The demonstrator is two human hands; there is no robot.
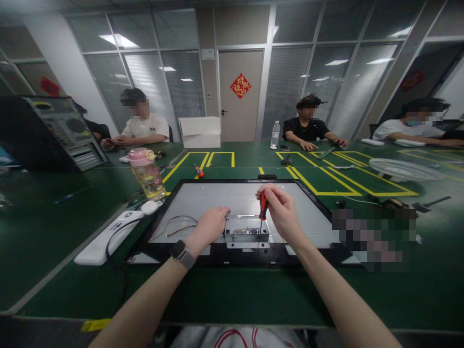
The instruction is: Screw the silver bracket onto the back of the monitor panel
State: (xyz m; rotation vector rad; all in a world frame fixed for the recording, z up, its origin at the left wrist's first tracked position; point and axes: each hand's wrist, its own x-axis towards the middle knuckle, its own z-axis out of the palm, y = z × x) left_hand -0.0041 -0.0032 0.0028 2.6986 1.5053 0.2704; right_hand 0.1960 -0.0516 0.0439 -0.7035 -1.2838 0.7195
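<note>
A flat monitor panel (pixel 203 195) lies back-side up on the green table, black frame around a grey metal back. A small metal bracket box (pixel 246 232) sits near its front edge. My right hand (pixel 281 212) is closed round a red and black screwdriver (pixel 263 207), held upright with its tip down on the bracket. My left hand (pixel 210 227), a watch on its wrist, rests with curled fingers on the panel at the bracket's left end. Thin loose wires (pixel 174 227) run across the panel's left part.
A pink-lidded bottle (pixel 147 174), white keyboard (pixel 105 237) and mouse (pixel 150 207) lie left of the panel. An open computer case (pixel 54 130) stands far left. A white fan (pixel 402 169) lies at right. Three people sit across the table beside a white box (pixel 200 131).
</note>
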